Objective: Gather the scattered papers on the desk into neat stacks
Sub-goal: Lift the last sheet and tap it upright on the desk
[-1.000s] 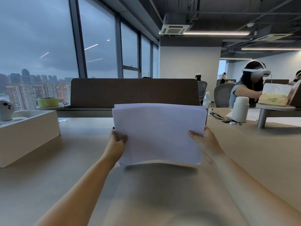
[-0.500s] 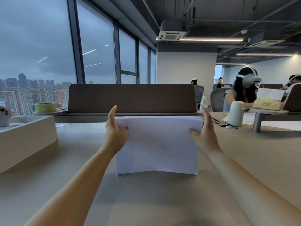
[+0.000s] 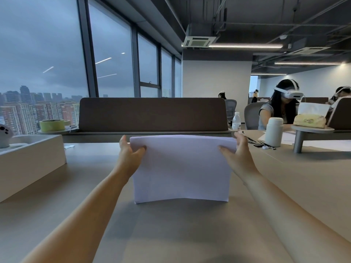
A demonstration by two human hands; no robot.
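A stack of white papers [image 3: 182, 168] stands upright on its lower edge on the beige desk [image 3: 171, 230], straight in front of me, its face bowed slightly. My left hand [image 3: 129, 152] grips the stack's left side near the top, thumb on the front. My right hand [image 3: 237, 150] holds the right side the same way. The top edges of the sheets look level. What lies behind the stack is hidden.
A white box [image 3: 28, 160] with a controller [image 3: 4, 135] in it sits at the left. A brown divider panel [image 3: 152, 114] stands behind the papers. At the right are a white bottle [image 3: 273, 131], a water bottle [image 3: 236, 121], a small stand [image 3: 307, 135] and a seated person wearing a headset [image 3: 281, 105].
The stack was held above the desk a second ago; it has come down and now stands on its lower edge. Both hands slid up to the upper sides.
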